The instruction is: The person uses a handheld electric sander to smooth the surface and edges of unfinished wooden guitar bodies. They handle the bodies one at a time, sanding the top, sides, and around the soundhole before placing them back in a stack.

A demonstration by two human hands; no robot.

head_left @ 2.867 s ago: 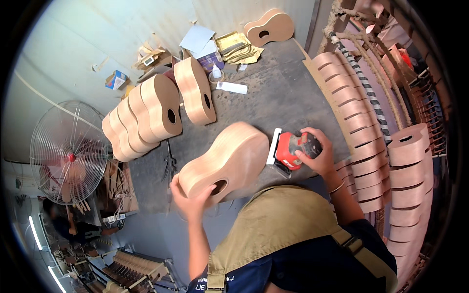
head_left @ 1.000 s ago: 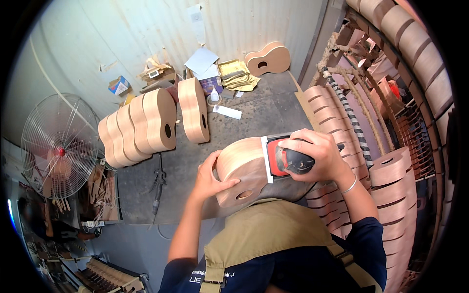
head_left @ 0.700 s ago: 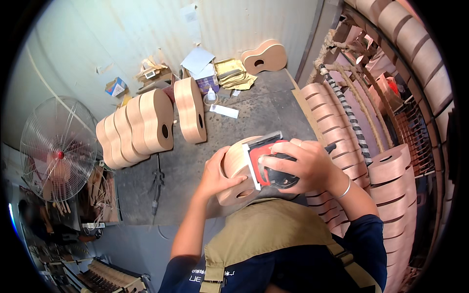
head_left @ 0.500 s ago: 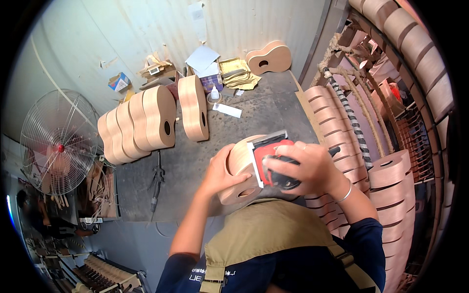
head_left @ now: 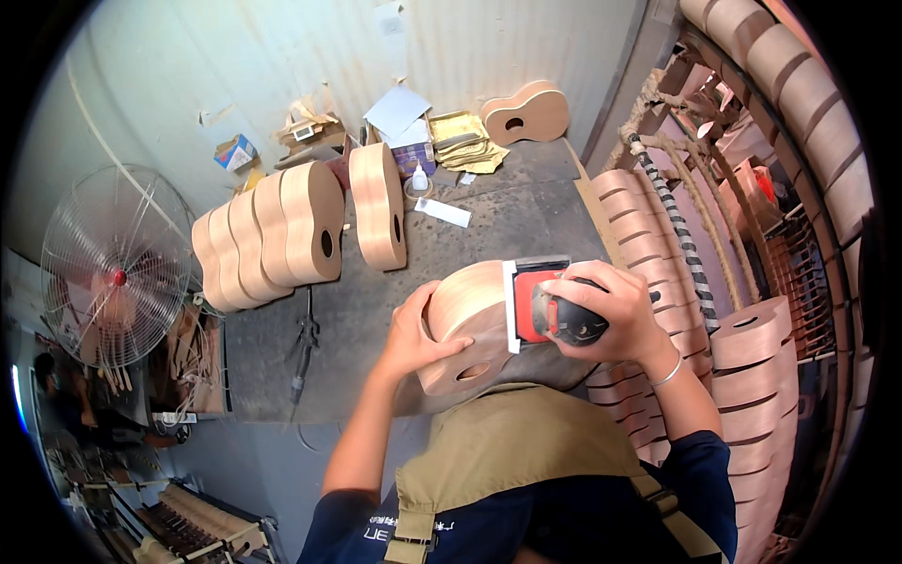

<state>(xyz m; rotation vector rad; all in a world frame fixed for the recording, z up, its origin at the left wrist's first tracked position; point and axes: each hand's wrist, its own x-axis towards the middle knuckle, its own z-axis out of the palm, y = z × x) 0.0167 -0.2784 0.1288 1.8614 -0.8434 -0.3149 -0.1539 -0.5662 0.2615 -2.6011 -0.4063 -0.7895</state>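
A pale wooden ukulele body stands on its side at the bench's near edge, close against my apron; part of its sound hole shows low down. My left hand clasps its left end, the thumb lying across the near face and the fingers over the far side. In my right hand is a red and black power sander with a white-edged pad, pressed to the right part of the upturned side. The sander and hand hide that end of the body.
Several ukulele bodies stand in a row at the back left, with a separate one beside them. Behind are sandpaper sheets and a small white bottle. An air blow gun hangs down the bench's left part. Stacked bodies fill the right.
The sander has slid right along the wooden side and turned from a slant to nearly square. My right hand moved with it, while my left hand keeps its hold.
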